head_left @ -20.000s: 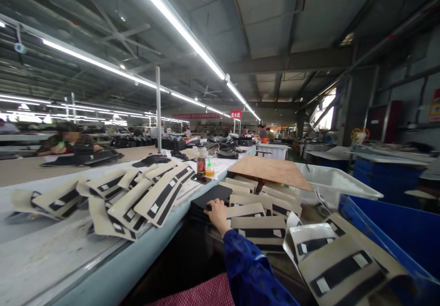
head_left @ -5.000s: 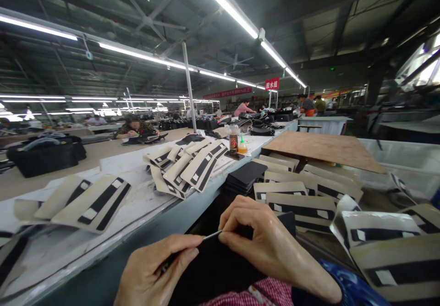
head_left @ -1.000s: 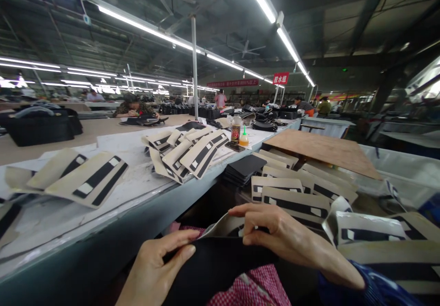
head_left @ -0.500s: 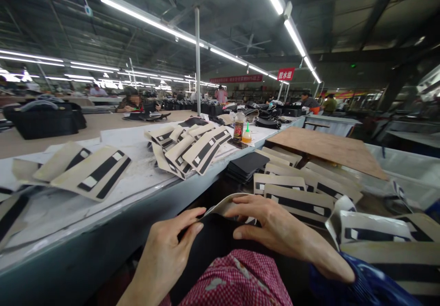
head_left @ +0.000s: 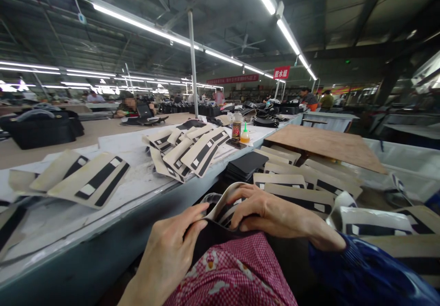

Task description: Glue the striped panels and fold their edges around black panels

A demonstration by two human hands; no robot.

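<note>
Above my lap, a bent beige panel with black strips (head_left: 225, 199) is joined to or lies against a black sheet (head_left: 220, 233); I cannot tell which. My left hand (head_left: 175, 242) pinches the left corner where the beige and black edges meet. On the other side, my right hand (head_left: 264, 210) has its fingers curled over the panel's edge, with the thumb close to the black sheet. Below both hands is a red checked apron (head_left: 237, 269). Just right of my right hand, similar beige panels (head_left: 299, 196) lie in overlapping rows.
On the white-covered table (head_left: 137, 193) rest more beige panels (head_left: 89, 180), a dark bottle (head_left: 236, 130) and a green-tipped glue bottle (head_left: 244, 135). A stack of black pieces (head_left: 245, 165) sits beside its edge. A wooden board (head_left: 323, 145) lies at right. A person (head_left: 130, 106) sits beyond.
The right fingers have curled further around the panel, which is bent open more and shows its black strips. The black sheet hangs less far down over the apron. The left hand keeps its pinch.
</note>
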